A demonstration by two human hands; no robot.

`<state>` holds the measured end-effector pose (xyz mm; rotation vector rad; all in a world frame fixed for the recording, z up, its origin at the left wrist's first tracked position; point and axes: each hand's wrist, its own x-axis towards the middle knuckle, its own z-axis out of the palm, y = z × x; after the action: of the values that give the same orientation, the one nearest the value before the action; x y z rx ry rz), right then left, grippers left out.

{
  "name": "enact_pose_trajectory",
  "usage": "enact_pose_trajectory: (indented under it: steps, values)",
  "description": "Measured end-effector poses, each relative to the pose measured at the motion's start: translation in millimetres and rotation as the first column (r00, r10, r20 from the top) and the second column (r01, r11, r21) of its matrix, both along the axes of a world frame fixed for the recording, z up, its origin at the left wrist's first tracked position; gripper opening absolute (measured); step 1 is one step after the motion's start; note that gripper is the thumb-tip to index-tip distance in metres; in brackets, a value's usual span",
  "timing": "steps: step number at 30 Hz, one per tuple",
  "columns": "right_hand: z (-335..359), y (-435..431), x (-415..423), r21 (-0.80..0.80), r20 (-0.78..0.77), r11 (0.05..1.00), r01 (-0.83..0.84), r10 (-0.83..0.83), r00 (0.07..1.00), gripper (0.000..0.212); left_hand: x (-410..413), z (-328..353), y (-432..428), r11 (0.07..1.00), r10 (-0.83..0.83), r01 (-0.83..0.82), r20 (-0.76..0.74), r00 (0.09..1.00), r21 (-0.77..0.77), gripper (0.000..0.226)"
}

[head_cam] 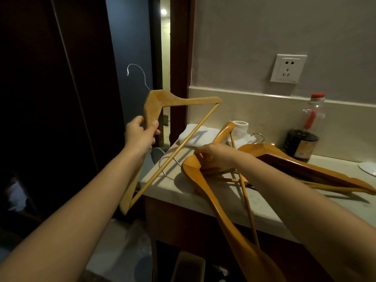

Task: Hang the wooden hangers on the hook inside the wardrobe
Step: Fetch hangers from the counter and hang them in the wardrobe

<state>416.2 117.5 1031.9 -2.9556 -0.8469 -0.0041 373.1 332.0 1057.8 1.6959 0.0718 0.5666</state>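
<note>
Raised hanger (160, 102): wooden, wire hook uppermost, held clear of the bench (183, 192) at left by the left hand (140, 133), fingers (153, 126) closed round one arm. Second hanger (215, 200): lying at the bench's near edge, overhanging it, gripped at its neck by the right hand (213, 157). Further hangers (305, 165): lying on the bench to the right. Folded white towel (195, 135): at the far left corner. Dark bottle (305, 137): far right.
</note>
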Motion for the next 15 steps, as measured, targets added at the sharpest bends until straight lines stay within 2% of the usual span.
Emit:
enact_pose_trajectory:
  steps: [5, 11, 15]
  values:
    - [4, -2, 3, -0.079, 0.151, 0.995, -0.068, 0.08, 0.985, 0.045, 2, 0, 2, 1.0, 0.005, -0.006, -0.014, 1.0, -0.019, 0.015]
    - [21, -12, -8, -0.034, 0.321, 0.989, -0.146, 0.149, 0.935, 0.034, 3, 6, -2, 0.998, 0.004, -0.005, -0.021, 1.0, -0.069, 0.016]
    - [27, -27, -17, -0.034, 0.394, 0.988, -0.15, 0.151, 0.906, 0.036, 2, 15, -12, 0.995, -0.025, 0.022, -0.02, 0.999, -0.1, 0.017]
